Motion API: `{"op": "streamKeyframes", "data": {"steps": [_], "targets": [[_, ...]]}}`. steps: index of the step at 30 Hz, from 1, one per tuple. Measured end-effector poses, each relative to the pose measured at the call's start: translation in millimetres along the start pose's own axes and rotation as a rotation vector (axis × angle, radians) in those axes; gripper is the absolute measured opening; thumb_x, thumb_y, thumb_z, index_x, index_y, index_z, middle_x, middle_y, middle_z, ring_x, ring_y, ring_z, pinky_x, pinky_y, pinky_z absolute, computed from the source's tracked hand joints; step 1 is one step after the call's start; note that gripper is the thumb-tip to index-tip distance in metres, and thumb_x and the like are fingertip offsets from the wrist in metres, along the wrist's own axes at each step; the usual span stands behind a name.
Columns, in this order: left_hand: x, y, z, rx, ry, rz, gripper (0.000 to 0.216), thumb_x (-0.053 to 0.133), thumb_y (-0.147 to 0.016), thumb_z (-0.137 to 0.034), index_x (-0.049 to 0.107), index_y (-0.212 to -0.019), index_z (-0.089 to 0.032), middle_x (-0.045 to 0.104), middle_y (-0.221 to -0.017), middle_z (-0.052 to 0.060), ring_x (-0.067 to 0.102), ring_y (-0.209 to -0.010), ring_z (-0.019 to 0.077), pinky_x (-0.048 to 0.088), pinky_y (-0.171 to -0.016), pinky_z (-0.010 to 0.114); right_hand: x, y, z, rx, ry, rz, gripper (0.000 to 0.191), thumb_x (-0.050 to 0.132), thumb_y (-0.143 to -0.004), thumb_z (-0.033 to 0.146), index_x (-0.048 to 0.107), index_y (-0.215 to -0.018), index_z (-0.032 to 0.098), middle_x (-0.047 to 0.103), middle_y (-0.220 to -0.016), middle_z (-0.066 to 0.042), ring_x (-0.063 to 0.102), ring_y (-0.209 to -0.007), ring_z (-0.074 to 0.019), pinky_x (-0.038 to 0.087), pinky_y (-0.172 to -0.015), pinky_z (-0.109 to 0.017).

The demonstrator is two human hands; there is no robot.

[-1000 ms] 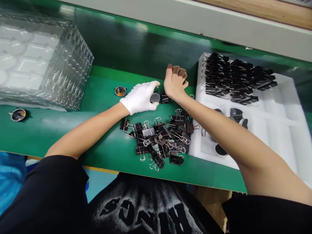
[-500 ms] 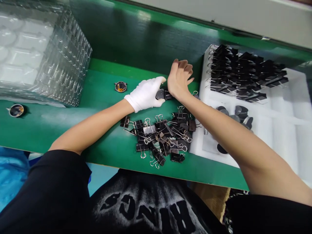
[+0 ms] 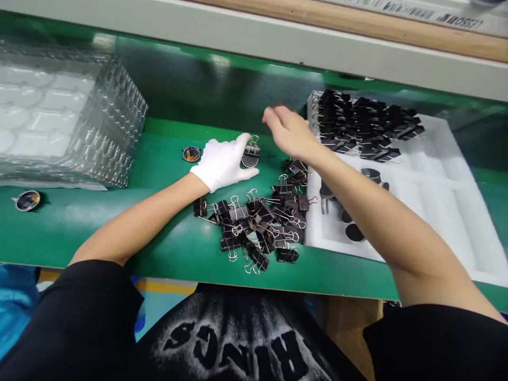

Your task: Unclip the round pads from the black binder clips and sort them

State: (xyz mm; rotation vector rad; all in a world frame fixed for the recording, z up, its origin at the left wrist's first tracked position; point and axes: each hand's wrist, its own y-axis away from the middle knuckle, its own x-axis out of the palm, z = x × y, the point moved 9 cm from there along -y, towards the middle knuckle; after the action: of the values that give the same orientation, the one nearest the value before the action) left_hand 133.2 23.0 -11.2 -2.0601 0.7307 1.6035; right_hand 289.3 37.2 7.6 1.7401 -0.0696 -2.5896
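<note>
My left hand (image 3: 224, 165), in a white glove, has its thumb and fingers around a round dark disc (image 3: 250, 160) low over the green bench. A black binder clip (image 3: 253, 150) with wire handles is fixed on the disc's far edge. My bare right hand (image 3: 290, 131) is up and to the right of it, apart from the clip, its fingers pointing left and partly blurred. Nothing shows in that hand. Nearer to me lies a pile of black binder clips (image 3: 260, 225), with some dark discs among them.
At right, a white foam tray (image 3: 448, 185) holds rows of clipped pieces (image 3: 365, 124) and loose dark discs (image 3: 354, 232). Clear plastic trays (image 3: 71, 121) are stacked at left. Round watch-like cases (image 3: 191, 154) lie on the green bench (image 3: 159, 222). A grey ledge (image 3: 238, 37) runs behind.
My right hand has moved away from the clip on the disc. The clip, which pointed right, now sits at the disc's far side with its wire handles showing. The view has tilted up.
</note>
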Motion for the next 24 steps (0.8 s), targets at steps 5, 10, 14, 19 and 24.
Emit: {"op": "streamKeyframes", "data": {"steps": [5,10,14,19,24], "targets": [[-12.7,0.1,-8.5,0.325,-0.11,-0.002,0.09,0.073,-0.087,-0.07,0.046,-0.162,-0.028,0.043,-0.162,0.021,0.043,-0.144,0.046,0.037,-0.112,0.057,-9.8,65.3,8.4,-0.217,0.188,0.443,0.038,0.076,-0.087,0.056,0.078,-0.099,0.021,0.067,-0.106,-0.012,0.061,-0.111,-0.0333,0.041,-0.105,-0.054],[-8.8,-7.8,-3.1,0.365,-0.176,0.042,0.054,0.062,-0.099,-0.049,0.062,-0.148,-0.026,0.054,-0.153,0.015,0.044,-0.142,0.0406,0.034,-0.114,0.059,-12.2,66.9,-1.0,-0.099,0.082,0.488,0.017,0.066,-0.09,0.031,0.078,-0.087,0.019,0.072,-0.092,-0.007,0.065,-0.086,-0.0206,0.047,-0.088,-0.038],[-9.5,-10.5,2.9,0.264,-0.209,0.013,0.057,0.066,-0.096,-0.051,0.065,-0.143,-0.018,0.057,-0.145,0.019,0.048,-0.136,0.042,0.035,-0.113,0.057,-22.5,39.8,-6.6,0.083,-0.192,0.226,0.018,0.065,-0.09,0.025,0.077,-0.097,0.014,0.073,-0.092,-0.01,0.065,-0.083,-0.0208,0.05,-0.076,-0.034],[0.0,-12.3,11.3,0.162,-0.236,0.152,0.066,0.057,-0.102,-0.057,0.055,-0.154,-0.016,0.061,-0.141,0.019,0.056,-0.128,0.0395,0.041,-0.109,0.051,-5.1,26.7,-15.5,0.27,-0.146,0.08,0.01,0.066,-0.084,0.013,0.075,-0.087,0.014,0.073,-0.09,-0.011,0.068,-0.092,-0.0253,0.055,-0.092,-0.039],[-10.2,-8.8,22.7,0.066,-0.322,0.284,0.057,0.06,-0.1,-0.056,0.067,-0.137,-0.013,0.065,-0.124,0.017,0.062,-0.122,0.0372,0.041,-0.111,0.05,4.6,29.7,-8.5,0.259,-0.102,0.17,0.009,0.072,-0.084,0.02,0.076,-0.087,0.013,0.07,-0.082,-0.012,0.068,-0.088,-0.0251,0.057,-0.09,-0.04]]}}
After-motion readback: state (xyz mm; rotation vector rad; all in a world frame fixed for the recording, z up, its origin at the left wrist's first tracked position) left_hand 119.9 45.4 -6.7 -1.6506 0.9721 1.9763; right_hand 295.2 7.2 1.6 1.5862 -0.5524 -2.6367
